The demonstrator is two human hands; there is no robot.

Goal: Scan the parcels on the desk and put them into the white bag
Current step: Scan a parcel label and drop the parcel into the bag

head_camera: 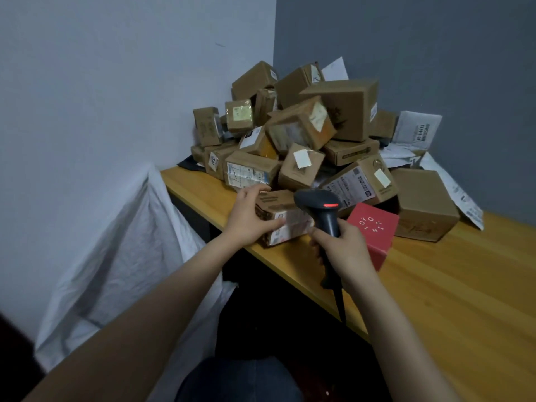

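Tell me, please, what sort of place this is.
Likely a small parcel-handling room: labelled boxes heaped on a desk, a scanner in the right hand near a box the left hand holds, and a white bag beside the desk.

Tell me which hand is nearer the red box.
Right. The right hand, holding the scanner, is right beside the red box, at its left edge. The left hand holds a brown parcel farther left, beyond the scanner.

The room is dim, with soft, even light and a bluish cast on the walls [116,82]. The pile of parcels [304,126] looks slightly motion-blurred, and wide-angle distortion bends the edges.
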